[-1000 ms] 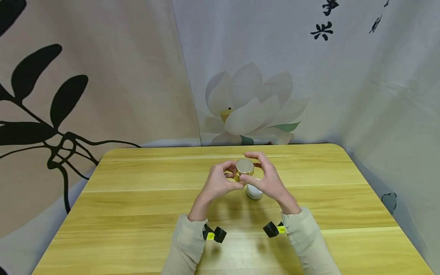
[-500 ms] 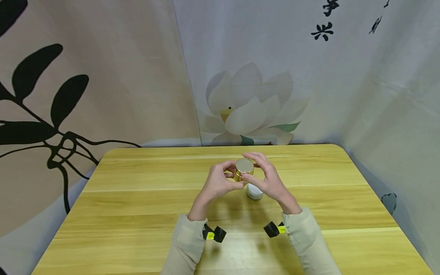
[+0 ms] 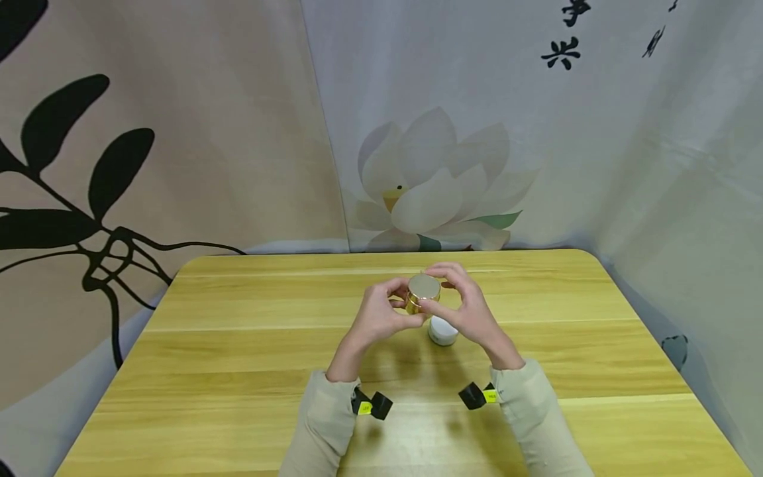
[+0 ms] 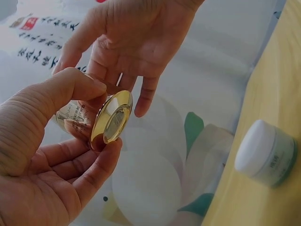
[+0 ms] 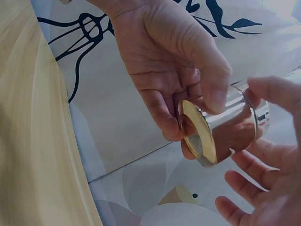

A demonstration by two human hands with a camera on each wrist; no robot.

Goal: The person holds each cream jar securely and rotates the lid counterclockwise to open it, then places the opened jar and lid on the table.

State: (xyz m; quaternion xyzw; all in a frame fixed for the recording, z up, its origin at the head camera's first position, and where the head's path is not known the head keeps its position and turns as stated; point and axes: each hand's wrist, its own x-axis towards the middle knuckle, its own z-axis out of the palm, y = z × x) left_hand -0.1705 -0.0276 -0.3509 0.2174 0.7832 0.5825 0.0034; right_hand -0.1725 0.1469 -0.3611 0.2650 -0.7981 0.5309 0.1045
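Note:
A shiny gold cosmetic jar (image 3: 424, 287) with a flat greyish top is held above the table by both hands. My left hand (image 3: 384, 311) grips its lower part, thumb on one side and fingers on the other; the flared gold base faces the camera in the left wrist view. My right hand (image 3: 465, 310) curves round the top end, its thumb (image 5: 275, 90) right at the upper edge and its other fingers spread on the far side. Just below the hands, a small white lidded jar (image 4: 263, 155) with a pale green lower part stands upright on the table.
The light wooden table (image 3: 250, 371) reaches back to a printed cloth backdrop (image 3: 238, 132) with a lotus, dark leaves and writing. A black wrist camera (image 3: 381, 405) sits at the left cuff, and another black camera (image 3: 473, 396) at the right cuff.
The right hand's thumb and fingers shift slightly about the top of the gold jar. The left hand, the gold jar and the white jar stay almost where they were.

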